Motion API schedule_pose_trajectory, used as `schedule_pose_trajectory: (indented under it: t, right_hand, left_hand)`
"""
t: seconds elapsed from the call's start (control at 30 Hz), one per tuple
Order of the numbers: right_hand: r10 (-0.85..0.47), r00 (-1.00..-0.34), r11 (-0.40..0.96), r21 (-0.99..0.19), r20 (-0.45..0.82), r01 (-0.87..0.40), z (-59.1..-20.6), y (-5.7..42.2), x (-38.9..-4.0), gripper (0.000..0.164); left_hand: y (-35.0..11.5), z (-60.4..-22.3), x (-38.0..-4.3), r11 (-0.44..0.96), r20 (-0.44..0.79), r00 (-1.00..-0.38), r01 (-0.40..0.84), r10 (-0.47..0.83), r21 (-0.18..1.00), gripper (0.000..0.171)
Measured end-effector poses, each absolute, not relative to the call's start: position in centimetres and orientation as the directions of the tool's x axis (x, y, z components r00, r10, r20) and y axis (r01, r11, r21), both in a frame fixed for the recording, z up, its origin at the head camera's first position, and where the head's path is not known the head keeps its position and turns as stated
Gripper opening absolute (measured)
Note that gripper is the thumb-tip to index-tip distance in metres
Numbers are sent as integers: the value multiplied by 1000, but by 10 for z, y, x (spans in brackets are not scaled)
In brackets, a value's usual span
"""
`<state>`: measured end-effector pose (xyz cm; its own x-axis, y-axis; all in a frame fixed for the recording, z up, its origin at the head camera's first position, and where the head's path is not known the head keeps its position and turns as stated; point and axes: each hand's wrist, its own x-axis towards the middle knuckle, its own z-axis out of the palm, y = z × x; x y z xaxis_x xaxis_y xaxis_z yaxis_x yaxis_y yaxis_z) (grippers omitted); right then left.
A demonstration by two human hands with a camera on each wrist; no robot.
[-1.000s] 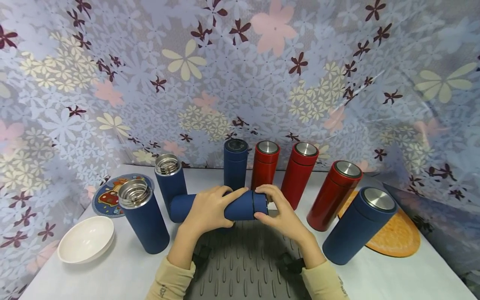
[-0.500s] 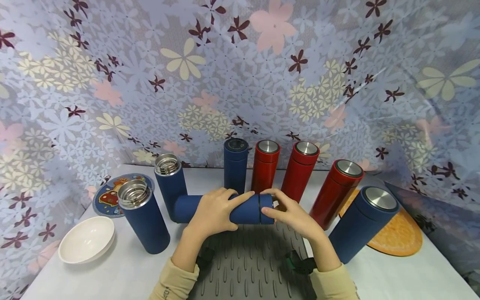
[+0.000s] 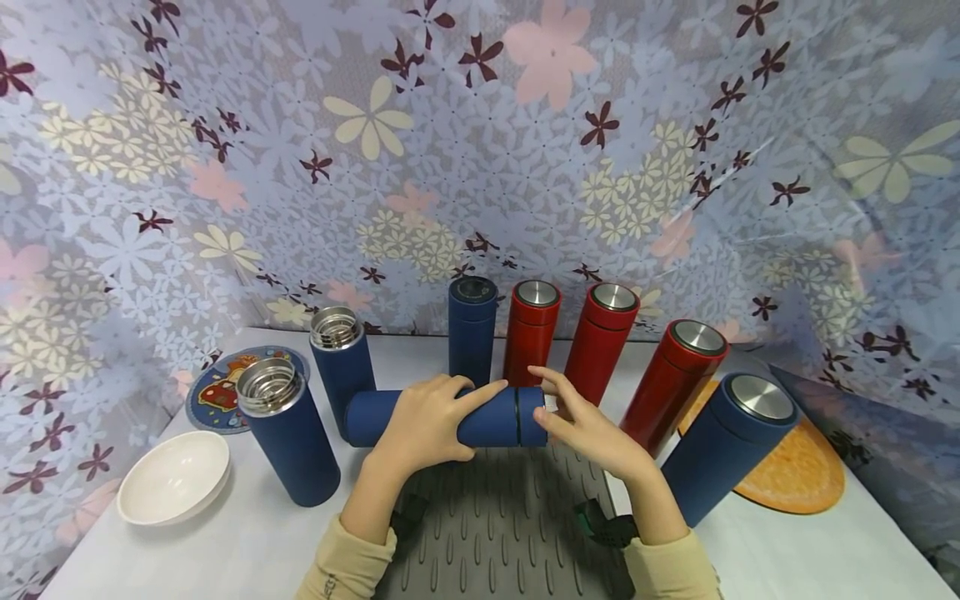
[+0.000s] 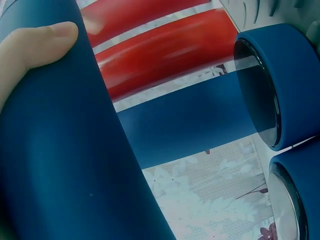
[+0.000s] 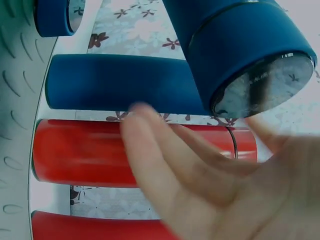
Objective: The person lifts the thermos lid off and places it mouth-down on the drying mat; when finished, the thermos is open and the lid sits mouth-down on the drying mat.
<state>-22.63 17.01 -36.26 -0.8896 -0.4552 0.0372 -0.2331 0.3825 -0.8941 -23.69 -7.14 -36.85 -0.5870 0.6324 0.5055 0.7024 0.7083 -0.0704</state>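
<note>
A blue thermos flask [image 3: 491, 417] is held level above the grey mat, its lid end to the right. My left hand [image 3: 420, 421] grips its body from above, thumb and fingers spread round it; the thumb shows on the blue wall in the left wrist view. Beside the lid [image 5: 250, 60], my right hand [image 3: 577, 421] has its fingers apart and holds nothing. The right wrist view shows those fingers [image 5: 165, 155] blurred, below the lid's shiny end. Two blue flasks without lids, one nearer [image 3: 292, 442] and one farther [image 3: 341, 358], stand at the left.
Behind stand a blue flask [image 3: 471, 337] and several red flasks [image 3: 600, 350]. Another blue flask [image 3: 731, 450] is at the right, by an orange round mat [image 3: 795, 467]. A white bowl [image 3: 174, 479] and a patterned round mat [image 3: 213, 396] lie left. Below is the ridged grey mat [image 3: 495, 525].
The flask has shifted slightly right since a second ago. My right hand has let go of the lid and drawn back to the right, its fingers opening.
</note>
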Motion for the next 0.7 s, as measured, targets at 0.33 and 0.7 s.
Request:
schedule_pose_trajectory:
  t: [0.33, 0.7]
  right_hand:
    - [-395, -918, 417, -899, -47, -134, -363, 170, -228, 46]
    - [-516, -846, 333, -879, 133, -341, -367, 174, -231, 78]
  left_hand:
    - [-72, -368, -236, 715, 490, -599, 696, 633, -73, 92]
    - [-74, -366, -236, 730, 474, -619, 678, 626, -80, 91]
